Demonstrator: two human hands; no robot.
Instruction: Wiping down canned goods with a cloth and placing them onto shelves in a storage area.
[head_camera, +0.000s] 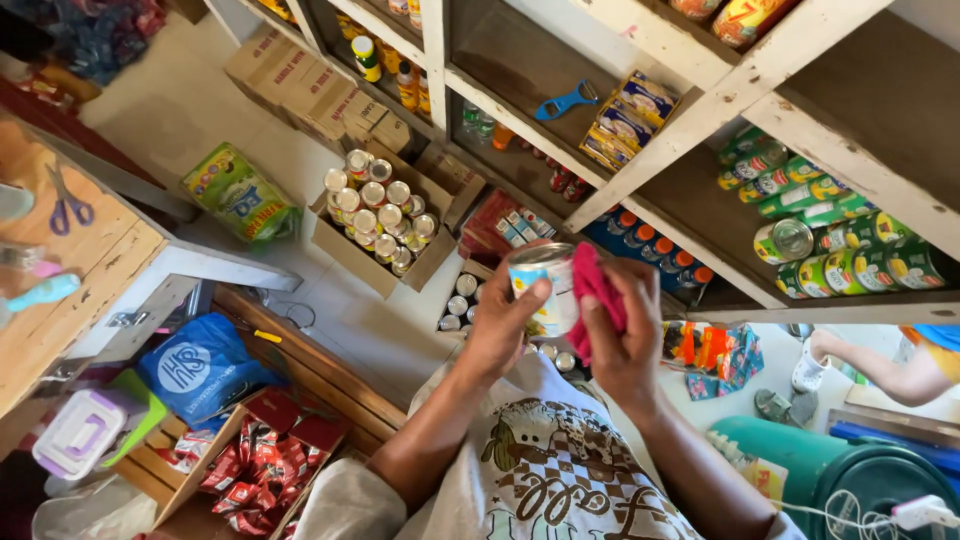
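My left hand (497, 325) grips a tin can (541, 283) with a white, blue and yellow label, held up in front of my chest. My right hand (622, 330) presses a pink cloth (594, 290) against the can's right side. Both hands meet at the can, above an open cardboard box of cans on the floor.
White wooden shelves (700, 105) on the right hold green cans (840, 250), packets and a blue opener (563, 102). A cardboard box of cans (378, 215) sits on the floor. Scissors (66, 205) lie on the wooden counter at left. Another person's leg (870, 365) shows at right.
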